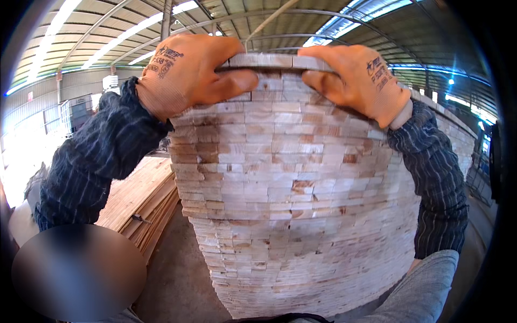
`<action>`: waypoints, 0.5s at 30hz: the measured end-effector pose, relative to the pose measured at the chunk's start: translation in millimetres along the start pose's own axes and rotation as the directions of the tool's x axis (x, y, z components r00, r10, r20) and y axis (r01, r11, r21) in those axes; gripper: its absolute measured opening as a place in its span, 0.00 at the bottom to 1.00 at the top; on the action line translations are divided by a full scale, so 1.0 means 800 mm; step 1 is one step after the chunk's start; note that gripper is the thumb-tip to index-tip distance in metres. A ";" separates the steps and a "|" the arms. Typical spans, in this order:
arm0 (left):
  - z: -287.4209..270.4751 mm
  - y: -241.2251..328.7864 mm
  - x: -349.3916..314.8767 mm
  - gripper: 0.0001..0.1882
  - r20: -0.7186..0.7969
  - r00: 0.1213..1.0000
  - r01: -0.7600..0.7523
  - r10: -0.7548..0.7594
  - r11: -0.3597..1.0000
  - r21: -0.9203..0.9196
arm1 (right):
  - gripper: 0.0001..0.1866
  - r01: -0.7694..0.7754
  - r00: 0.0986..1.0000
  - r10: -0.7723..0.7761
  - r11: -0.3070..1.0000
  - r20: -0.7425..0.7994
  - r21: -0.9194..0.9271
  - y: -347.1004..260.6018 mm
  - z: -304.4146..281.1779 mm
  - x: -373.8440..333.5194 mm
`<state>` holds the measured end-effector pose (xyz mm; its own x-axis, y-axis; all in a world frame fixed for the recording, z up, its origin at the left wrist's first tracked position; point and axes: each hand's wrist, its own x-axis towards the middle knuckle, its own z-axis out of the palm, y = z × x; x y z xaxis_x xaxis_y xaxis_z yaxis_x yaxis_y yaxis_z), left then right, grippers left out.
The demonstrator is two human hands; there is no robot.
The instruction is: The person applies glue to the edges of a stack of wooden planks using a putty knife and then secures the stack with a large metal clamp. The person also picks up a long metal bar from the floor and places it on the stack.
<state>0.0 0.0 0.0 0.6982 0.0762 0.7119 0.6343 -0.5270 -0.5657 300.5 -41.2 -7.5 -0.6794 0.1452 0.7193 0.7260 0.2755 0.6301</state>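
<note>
My left hand point(195, 72) and my right hand point(358, 79), both in orange work gloves, are raised at the top of a tall stack of wooden strips point(301, 161). Between them lies a row of pale wooden strips point(262, 61), end faces toward me. Each hand is closed on one side of this row, fingers over the top and thumb below. A narrow dark gap shows under the row's front edge. The fingertips of both hands are hidden behind the strips, and how far back the strips run cannot be seen.
Flat wooden panels point(141, 188) lie piled at the left, with a small dark object point(141, 218) at their edge. Concrete floor point(180, 269) runs between them and the stack. More stacked wood point(449, 121) extends back right. A blurred oval covers the lower left.
</note>
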 end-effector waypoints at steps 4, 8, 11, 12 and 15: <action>-0.020 -0.017 0.020 0.21 -0.026 0.997 -0.077 0.078 0.997 0.027 | 0.21 0.175 0.983 -0.171 0.983 0.070 -0.058 0.027 -0.044 0.033; -0.022 -0.008 0.027 0.18 0.142 0.987 -0.079 0.076 0.997 0.018 | 0.20 0.081 0.982 -0.079 0.997 0.173 -0.005 0.025 -0.022 0.021; -0.021 -0.019 0.020 0.20 0.151 0.984 -0.099 0.092 0.994 0.040 | 0.21 0.105 0.957 -0.079 0.991 0.279 -0.078 0.010 -0.046 0.039; -0.027 -0.009 0.022 0.19 0.142 0.983 -0.120 0.113 0.992 0.037 | 0.20 0.138 0.956 -0.111 0.987 0.273 -0.080 0.011 -0.048 0.033; -0.048 0.013 0.023 0.19 0.084 0.980 -0.180 0.180 0.984 -0.010 | 0.18 0.211 0.933 -0.185 0.976 0.308 -0.050 0.021 -0.086 0.016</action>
<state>6.5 -36.3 23.4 0.8266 0.0511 0.5605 0.4949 -0.5401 -0.6807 311.1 -100.4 32.3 -0.8015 0.3769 0.4643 0.5710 0.2517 0.7814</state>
